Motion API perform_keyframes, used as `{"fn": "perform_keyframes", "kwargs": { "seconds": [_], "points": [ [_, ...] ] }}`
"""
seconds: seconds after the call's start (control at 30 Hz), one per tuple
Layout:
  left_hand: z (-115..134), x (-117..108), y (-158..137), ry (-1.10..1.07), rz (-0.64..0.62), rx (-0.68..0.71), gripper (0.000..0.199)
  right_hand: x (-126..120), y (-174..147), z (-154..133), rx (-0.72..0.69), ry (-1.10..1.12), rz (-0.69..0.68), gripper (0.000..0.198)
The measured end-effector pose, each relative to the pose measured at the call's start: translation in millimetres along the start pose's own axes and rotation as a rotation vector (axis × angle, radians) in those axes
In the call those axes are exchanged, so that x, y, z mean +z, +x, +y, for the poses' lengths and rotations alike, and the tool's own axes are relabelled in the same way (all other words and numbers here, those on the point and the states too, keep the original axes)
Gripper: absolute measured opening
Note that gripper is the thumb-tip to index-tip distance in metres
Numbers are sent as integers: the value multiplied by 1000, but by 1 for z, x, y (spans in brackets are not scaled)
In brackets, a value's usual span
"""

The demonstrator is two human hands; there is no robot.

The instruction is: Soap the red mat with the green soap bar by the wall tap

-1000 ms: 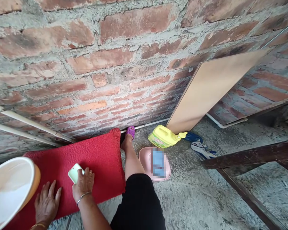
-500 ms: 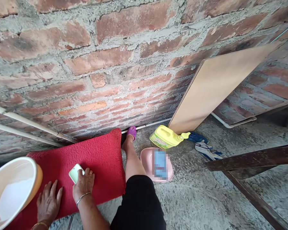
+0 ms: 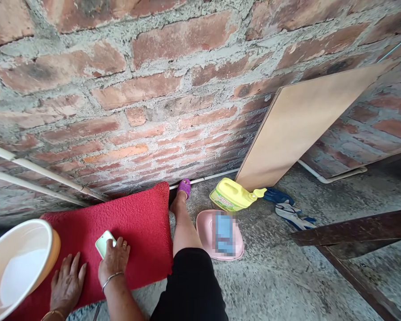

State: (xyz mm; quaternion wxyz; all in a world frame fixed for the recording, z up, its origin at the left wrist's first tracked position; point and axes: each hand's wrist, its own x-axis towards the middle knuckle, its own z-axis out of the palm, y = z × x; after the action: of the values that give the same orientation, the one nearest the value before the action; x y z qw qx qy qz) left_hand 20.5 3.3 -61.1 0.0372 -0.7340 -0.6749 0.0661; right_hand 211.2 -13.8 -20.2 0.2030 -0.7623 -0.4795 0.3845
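So the phone (image 3: 103,242), or at least what looks like one in a pale green case, lies flat on the red surface (image 3: 147,223), poking out past the thumb side of the right hand (image 3: 114,261), off toward the brick wall (image 3: 173,89) and a bit left. Its long axis seems to slant from far left to near right, though the near end is under that hand so don't quote me. Right hand's clearly the closer one, already touching it: palm down, thumb over the phone, other fingers curled on the far-right side. Can't tell whether that grip is pinched tight or just resting, since the fingertips are tucked out of sight. Left hand (image 3: 67,278) is flat and loosely spread on the red, holding nothing, just beside the basin (image 3: 55,247).
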Motion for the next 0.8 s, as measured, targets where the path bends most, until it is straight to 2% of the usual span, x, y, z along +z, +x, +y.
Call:
{"fn": "perform_keyframes", "kwargs": {
  "seconds": [0.4,0.6,0.8],
  "points": [
    [2,-2,2,76,-64,6,63,1,0,1,-29,-5,29,40],
    [17,-11,0,118,-61,-18,58,-18,-4,1,-27,-57,-1,43],
    [28,-17,-2,90,-67,-37,54,-33,-10,-4,-57,-204,-10,51]
  ]
}}
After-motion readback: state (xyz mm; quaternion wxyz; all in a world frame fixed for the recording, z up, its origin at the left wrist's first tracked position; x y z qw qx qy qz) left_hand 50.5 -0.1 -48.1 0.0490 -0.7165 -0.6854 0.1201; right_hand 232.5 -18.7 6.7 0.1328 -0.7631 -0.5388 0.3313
